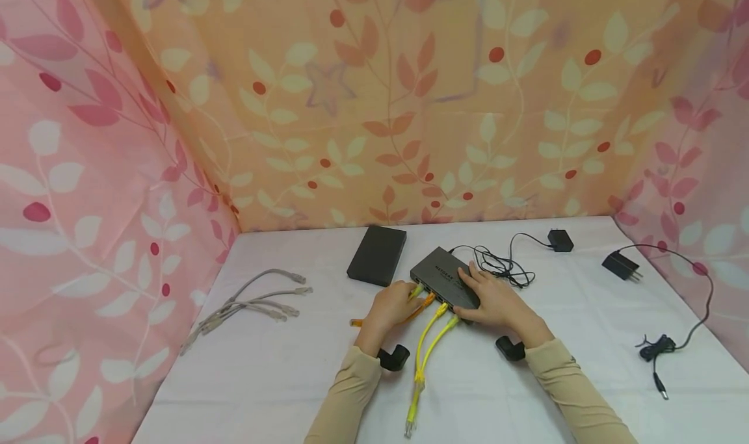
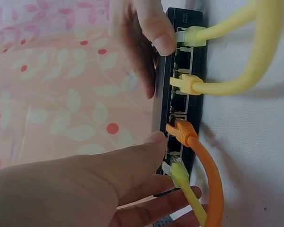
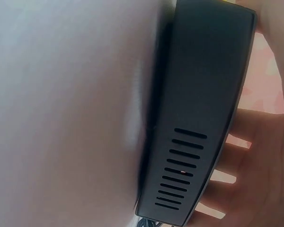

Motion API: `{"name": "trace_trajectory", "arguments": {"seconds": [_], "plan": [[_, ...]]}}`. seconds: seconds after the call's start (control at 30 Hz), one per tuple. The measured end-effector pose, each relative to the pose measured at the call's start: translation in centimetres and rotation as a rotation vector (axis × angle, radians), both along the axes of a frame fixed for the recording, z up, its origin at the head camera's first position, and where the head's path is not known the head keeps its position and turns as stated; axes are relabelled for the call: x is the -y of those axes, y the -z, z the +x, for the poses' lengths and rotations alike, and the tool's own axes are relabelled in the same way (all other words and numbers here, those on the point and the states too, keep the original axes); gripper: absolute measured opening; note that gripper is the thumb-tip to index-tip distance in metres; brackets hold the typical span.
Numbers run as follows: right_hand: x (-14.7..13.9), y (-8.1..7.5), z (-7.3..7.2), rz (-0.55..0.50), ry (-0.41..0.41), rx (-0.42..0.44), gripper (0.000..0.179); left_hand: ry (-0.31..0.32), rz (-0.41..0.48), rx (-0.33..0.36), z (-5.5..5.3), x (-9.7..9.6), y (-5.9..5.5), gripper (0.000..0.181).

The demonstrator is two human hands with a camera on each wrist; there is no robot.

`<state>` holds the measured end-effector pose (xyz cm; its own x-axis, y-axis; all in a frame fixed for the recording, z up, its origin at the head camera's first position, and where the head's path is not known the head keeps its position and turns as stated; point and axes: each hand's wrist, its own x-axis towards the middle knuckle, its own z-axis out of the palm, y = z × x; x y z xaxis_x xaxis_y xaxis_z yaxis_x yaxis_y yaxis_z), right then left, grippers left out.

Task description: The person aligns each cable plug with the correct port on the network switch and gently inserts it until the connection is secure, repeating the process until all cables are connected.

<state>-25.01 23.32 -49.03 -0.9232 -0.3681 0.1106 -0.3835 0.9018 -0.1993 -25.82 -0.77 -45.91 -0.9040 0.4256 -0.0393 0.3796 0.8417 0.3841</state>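
Head, left side: grey cables (image 1: 228, 311) fan out across the white table (image 1: 263, 392), well apart from both hands.
Head, far side: a black case (image 1: 377, 255) lies flat near the switch, floral curtain (image 1: 386, 106) behind.
Head, right side: one adapter (image 1: 560, 240), its tangled cord (image 1: 504, 266) running to the switch's far edge; farther right, a second adapter (image 1: 620, 265) with prongs and a long lead.
In the way: yellow cables (image 1: 418, 372) sprawl between the forearms, and the left hand (image 1: 394, 304) partly covers an orange cable (image 1: 417, 313).
Switch: here it is, the dark grey NETGEAR switch (image 1: 435, 272), mid-table, askew between both hands.
Left wrist, ports: two yellow plugs, one orange, one yellow-green plug (image 2: 180, 172), all along one face.
Left wrist, fingers: left thumb on the casing's edge, fingertips beside the yellow-green plug; whether they pinch it, I cannot tell.
Right wrist, casing: matt black side, a row of vent slots (image 3: 180, 170).
Right wrist, fingers: right hand (image 1: 497, 298) spread over the switch, fingers laid fairly straight on its top.
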Motion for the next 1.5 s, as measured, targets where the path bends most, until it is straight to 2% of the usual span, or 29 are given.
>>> {"name": "trace_trajectory", "arguments": {"seconds": [0.2, 0.43, 0.6, 0.7, 0.8, 0.97, 1.33, 1.5], "plan": [[0.0, 0.1, 0.0, -0.009, 0.004, -0.009, 0.090, -0.012, 0.012, 0.007, 0.1, -0.4, 0.3, 0.041], [-0.4, 0.2, -0.2, -0.028, 0.040, -0.024, 0.089, -0.019, -0.004, 0.004, 0.0, -1.6, 1.3, 0.057], [-0.6, 0.2, -0.6, -0.048, 0.070, -0.038, 0.088, -0.052, 0.091, 0.018, -0.3, -2.2, 1.9, 0.059], [-0.8, 0.1, -0.8, -0.058, 0.092, -0.023, 0.089, -0.054, 0.153, 0.051, -0.4, -2.3, 2.0, 0.063], [-0.9, 0.1, -1.0, -0.058, 0.120, -0.005, 0.090, -0.041, 0.175, 0.078, -0.5, -2.5, 2.0, 0.069], [-1.1, 0.3, -1.2, -0.051, 0.156, -0.010, 0.091, -0.029, 0.151, 0.079, -1.1, -3.1, 2.0, 0.070], [-1.6, 0.5, -1.6, -0.064, 0.246, -0.011, 0.093, 0.035, -0.041, 0.005, -3.4, -5.0, 1.9, 0.069], [-1.8, 0.5, -1.8, -0.084, 0.284, -0.022, 0.091, 0.079, -0.092, -0.010, -4.6, -5.7, 2.0, 0.071]]}}
